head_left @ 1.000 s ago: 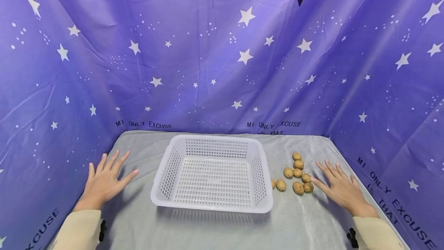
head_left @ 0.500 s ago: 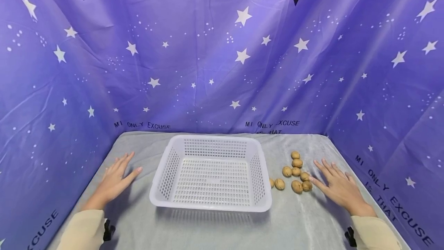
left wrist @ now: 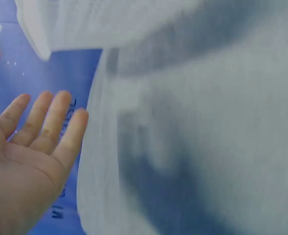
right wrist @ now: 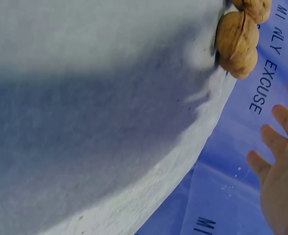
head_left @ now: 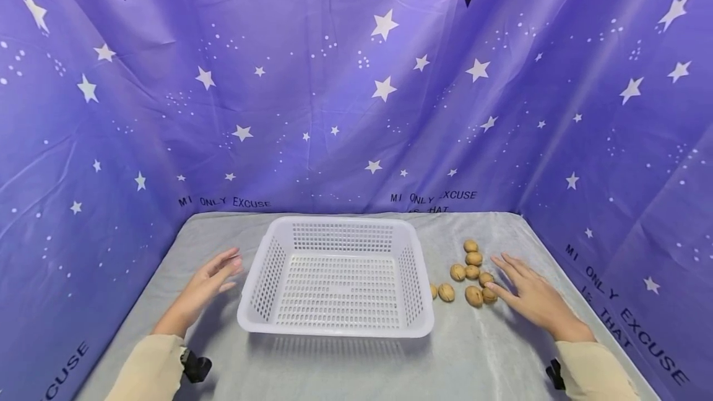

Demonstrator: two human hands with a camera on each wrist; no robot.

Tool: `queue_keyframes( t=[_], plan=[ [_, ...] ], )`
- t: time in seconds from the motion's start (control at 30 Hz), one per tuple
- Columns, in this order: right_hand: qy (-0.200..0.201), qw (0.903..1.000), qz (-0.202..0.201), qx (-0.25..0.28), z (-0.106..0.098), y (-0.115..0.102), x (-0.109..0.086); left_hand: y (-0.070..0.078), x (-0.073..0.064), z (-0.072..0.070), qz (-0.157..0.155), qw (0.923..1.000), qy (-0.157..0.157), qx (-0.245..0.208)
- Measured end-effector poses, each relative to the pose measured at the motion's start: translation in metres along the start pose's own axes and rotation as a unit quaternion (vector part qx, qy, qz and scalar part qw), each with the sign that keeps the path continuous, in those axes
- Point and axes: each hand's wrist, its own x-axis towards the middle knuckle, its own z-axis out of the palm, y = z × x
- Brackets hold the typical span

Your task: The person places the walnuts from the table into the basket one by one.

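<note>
Left hand point(head_left: 202, 289) has neared the white basket point(head_left: 334, 331), right hand point(head_left: 531, 299) beside walnuts point(head_left: 472, 272), both with fingers extended.

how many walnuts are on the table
9 walnuts in view, all right of the basket: one partly hidden behind it, one just beside that, and seven grouped farther right: two at the back, two in the middle, three in front. The basket could hide more.
</note>
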Motion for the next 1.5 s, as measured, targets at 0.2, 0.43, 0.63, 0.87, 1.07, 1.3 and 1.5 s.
queue_keyframes(
  t=[0.2,0.43,0.63,0.87,1.07,1.3,1.5],
  plan=[
    [0.016,0.9990,-0.040,0.009,0.005,-0.011,0.009,0.004,0.002,0.011,-0.016,0.9947,-0.008,-0.101],
    [0.039,0.9946,-0.096,0.006,0.015,-0.026,0.020,0.003,0.008,0.016,-0.025,0.9933,-0.016,-0.112],
    [0.055,0.9891,-0.136,0.012,0.026,-0.040,0.029,0.001,0.008,0.018,-0.058,0.9917,-0.018,-0.113],
    [0.052,0.9849,-0.164,0.017,0.040,-0.059,0.041,0.000,0.007,0.018,-0.063,0.9908,-0.015,-0.119],
    [0.020,0.9850,-0.171,0.004,0.048,-0.072,0.049,-0.001,0.007,0.019,-0.061,0.9902,-0.017,-0.125],
    [-0.010,0.9843,-0.176,-0.006,0.054,-0.075,0.056,-0.002,0.007,0.019,-0.058,0.9890,-0.019,-0.134],
    [-0.020,0.9825,-0.185,-0.006,0.057,-0.074,0.058,-0.003,0.007,0.018,-0.056,0.9885,-0.021,-0.139]
  ],
)
